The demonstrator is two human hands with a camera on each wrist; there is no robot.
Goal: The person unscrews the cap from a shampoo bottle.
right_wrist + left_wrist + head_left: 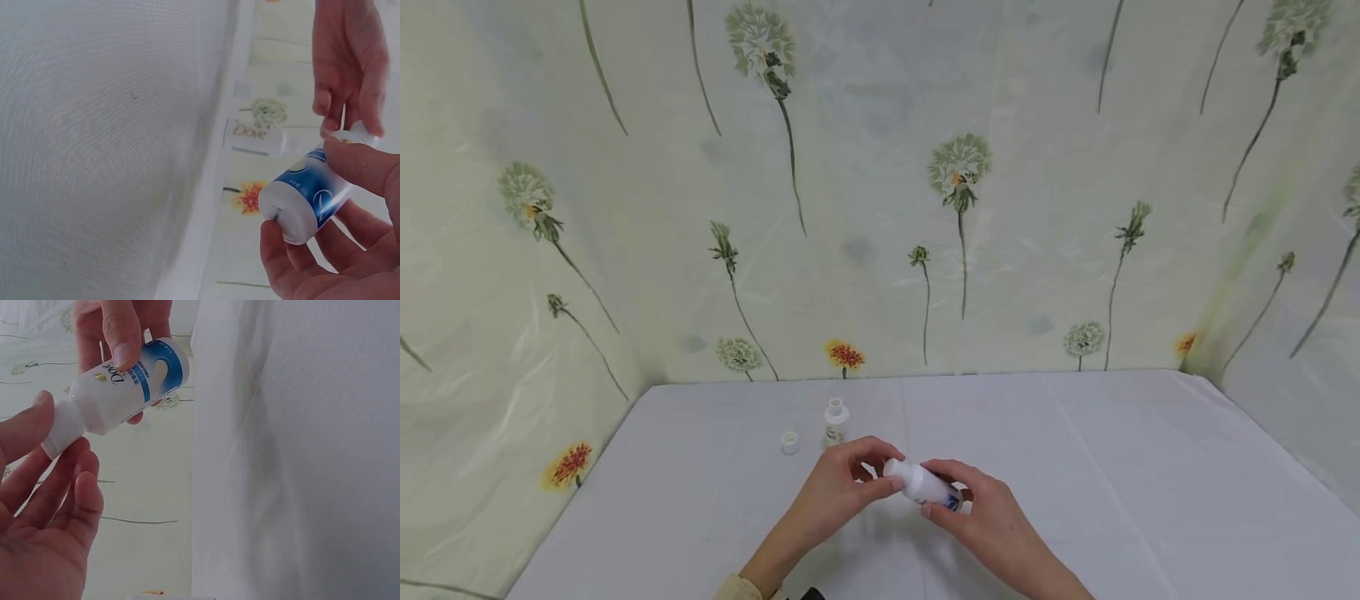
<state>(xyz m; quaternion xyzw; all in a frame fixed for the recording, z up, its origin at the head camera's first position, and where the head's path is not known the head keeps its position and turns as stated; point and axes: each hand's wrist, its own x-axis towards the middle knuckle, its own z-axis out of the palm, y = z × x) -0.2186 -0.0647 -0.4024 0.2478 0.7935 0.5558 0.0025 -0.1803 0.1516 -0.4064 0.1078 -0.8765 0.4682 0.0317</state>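
Observation:
A small white Dove bottle (928, 485) with a blue label tilts between the two hands above the table. My left hand (842, 483) pinches its white cap (63, 429) between thumb and fingers; the cap sits on the bottle's neck. Around the bottle's body, the right hand (988, 517) holds on with thumb on one side and fingers on the other. Behind the left hand stands a second white Dove bottle (836, 423), upright with its mouth uncovered. A loose white cap (789, 442) lies on the table just left of that bottle.
A white cloth covers the table (1075, 467). Behind it and at both sides hangs a pale curtain (865, 208) printed with dandelions and orange flowers. The table's back edge meets this curtain.

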